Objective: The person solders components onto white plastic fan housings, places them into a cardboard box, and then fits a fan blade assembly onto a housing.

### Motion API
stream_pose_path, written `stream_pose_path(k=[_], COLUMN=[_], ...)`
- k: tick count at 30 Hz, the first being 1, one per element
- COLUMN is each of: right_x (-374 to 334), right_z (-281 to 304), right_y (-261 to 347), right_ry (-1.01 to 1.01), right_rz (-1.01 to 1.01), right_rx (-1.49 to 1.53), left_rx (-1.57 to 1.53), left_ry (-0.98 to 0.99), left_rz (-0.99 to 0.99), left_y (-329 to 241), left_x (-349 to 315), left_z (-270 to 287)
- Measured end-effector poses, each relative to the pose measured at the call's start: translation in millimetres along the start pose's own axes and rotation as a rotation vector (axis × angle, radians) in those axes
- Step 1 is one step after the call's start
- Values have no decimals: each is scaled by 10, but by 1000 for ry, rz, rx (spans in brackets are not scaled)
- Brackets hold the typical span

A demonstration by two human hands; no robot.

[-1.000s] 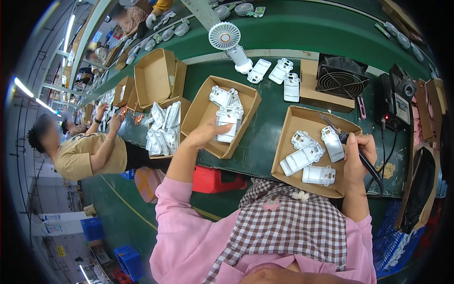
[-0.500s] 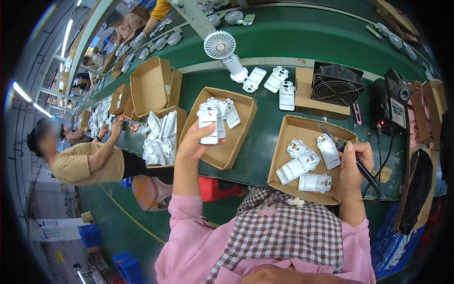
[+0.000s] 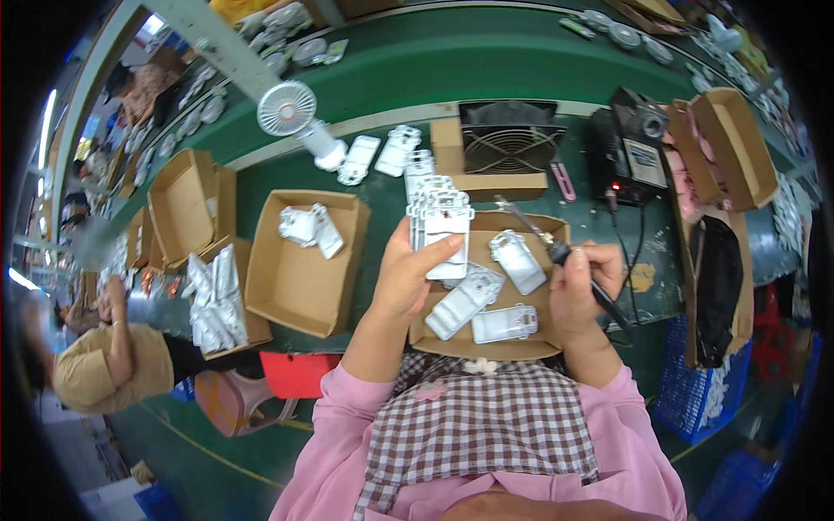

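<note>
My left hand grips a stack of white plastic housing parts, held upright above the right cardboard tray. In that tray lie three more white housings. My right hand is closed around a soldering iron, its tip pointing up and left over the tray's far edge. The left cardboard tray holds two white housings at its far end.
A small white desk fan and loose white housings sit on the green bench. A black box fan, a black soldering station and more cartons stand around. Another person works at the left.
My left hand has lifted a stack of white housings out of the left tray and carried it right, over the right tray. The right hand kept hold of the soldering iron.
</note>
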State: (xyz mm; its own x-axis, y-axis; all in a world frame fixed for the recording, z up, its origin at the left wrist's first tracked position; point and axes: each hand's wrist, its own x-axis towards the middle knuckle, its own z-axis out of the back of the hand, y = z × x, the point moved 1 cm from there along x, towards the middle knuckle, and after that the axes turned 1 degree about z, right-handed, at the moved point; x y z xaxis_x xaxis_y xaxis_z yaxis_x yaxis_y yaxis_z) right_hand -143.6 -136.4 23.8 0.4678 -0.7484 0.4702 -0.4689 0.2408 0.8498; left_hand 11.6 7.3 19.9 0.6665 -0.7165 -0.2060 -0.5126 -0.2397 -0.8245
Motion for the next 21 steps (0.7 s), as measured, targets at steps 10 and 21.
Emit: stream_pose_path(k=[10, 21], right_x=[-43, 16], right_z=[66, 4], right_y=[-4, 48], right_ry=[84, 171], right_rz=[-50, -61], right_rx=[-21, -210], left_rx=[172, 145], left_ry=[-29, -44], left_rz=[-61, -84], left_y=[107, 127], left_x=[52, 44], left_z=[-190, -155])
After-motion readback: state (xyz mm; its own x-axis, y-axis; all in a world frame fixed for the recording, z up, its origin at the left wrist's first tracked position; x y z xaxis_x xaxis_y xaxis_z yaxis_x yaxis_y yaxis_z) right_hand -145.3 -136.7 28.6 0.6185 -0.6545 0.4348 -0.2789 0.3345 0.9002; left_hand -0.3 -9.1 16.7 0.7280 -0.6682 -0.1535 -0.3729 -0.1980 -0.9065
